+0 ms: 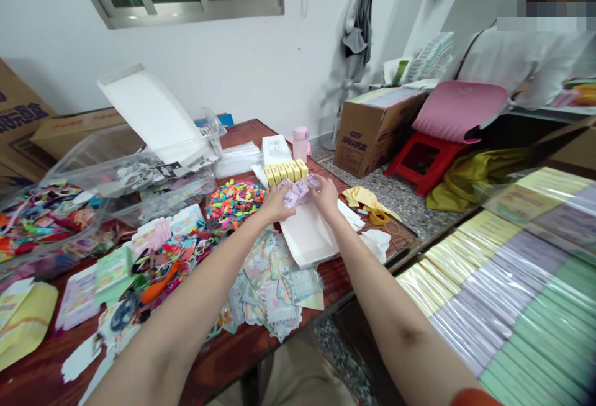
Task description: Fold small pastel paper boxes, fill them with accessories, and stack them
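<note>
Both my arms reach out over a reddish wooden table (235, 350). My left hand (275, 203) and my right hand (323, 195) are closed on a small row of purple boxes (298, 189), one hand at each end. Just behind them stands a row of small yellow boxes (285, 172). The purple boxes hover over the far end of a flat white box (310, 235). Left of my left hand lies a heap of bright multicoloured small pieces (234, 200).
Clear plastic bins (130, 167) with a raised white lid stand at the back left. Stickers and trinkets cover the table's left part. Wrapped pastel boxes (516, 275) stack at the right. A person in white sits beyond a pink chair (456, 108), red stool and cardboard box (372, 130).
</note>
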### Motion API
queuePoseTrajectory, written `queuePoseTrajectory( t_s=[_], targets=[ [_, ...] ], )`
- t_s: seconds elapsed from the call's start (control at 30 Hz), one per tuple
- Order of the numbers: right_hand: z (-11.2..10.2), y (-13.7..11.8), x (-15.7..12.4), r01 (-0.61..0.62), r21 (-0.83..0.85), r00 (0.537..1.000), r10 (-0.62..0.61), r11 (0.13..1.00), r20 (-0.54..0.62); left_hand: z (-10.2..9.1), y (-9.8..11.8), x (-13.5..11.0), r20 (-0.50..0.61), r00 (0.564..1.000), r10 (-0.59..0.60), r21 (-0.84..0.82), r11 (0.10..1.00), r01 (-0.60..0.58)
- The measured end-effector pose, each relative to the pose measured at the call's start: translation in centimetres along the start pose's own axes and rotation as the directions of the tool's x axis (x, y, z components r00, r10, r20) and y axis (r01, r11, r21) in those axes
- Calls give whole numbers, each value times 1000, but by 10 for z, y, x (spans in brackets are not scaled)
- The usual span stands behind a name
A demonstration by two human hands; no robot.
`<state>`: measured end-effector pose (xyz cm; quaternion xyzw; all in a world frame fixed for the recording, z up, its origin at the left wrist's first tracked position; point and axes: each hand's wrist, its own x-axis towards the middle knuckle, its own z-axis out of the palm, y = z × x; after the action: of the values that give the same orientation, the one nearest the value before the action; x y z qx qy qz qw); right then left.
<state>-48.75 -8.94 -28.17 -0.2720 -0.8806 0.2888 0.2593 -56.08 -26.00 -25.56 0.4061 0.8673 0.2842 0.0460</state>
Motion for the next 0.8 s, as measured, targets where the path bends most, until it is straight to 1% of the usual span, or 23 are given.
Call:
queuePoseTrajectory(
  t_s=[0.1, 0.23, 0.37, 0.47, 0.57, 0.67, 0.8],
  targets=[
    [2, -1, 1, 67, 53, 998, -66, 996, -7, 4, 1, 2, -49, 998, -26, -51, 998, 24],
    [-1, 2, 8, 132, 91, 991, -132, 987, -8, 11, 8, 4, -101, 993, -63, -137, 989, 48],
    [-10, -1, 12, 183, 100, 983, -183, 978, -5, 23, 11, 4, -139, 989, -60, -243, 970, 24],
    [-18, -7, 12, 227, 77, 972, -231, 971, 36, 31, 7, 3, -182, 982, -57, -305, 952, -1],
    [-22, -11, 13, 231, 31, 966, -233, 972, 109, 34, 6, 0, -226, 974, -30, -319, 947, -45],
    [-25, -7, 16, 251, 37, 953, -253, 967, 166, 32, 8, 0, -247, 968, 35, -306, 945, -112],
    [-31, 5, 19, 298, 81, 932, -308, 951, 191, 29, 7, 5, -258, 963, 75, -270, 952, -146]
  ],
)
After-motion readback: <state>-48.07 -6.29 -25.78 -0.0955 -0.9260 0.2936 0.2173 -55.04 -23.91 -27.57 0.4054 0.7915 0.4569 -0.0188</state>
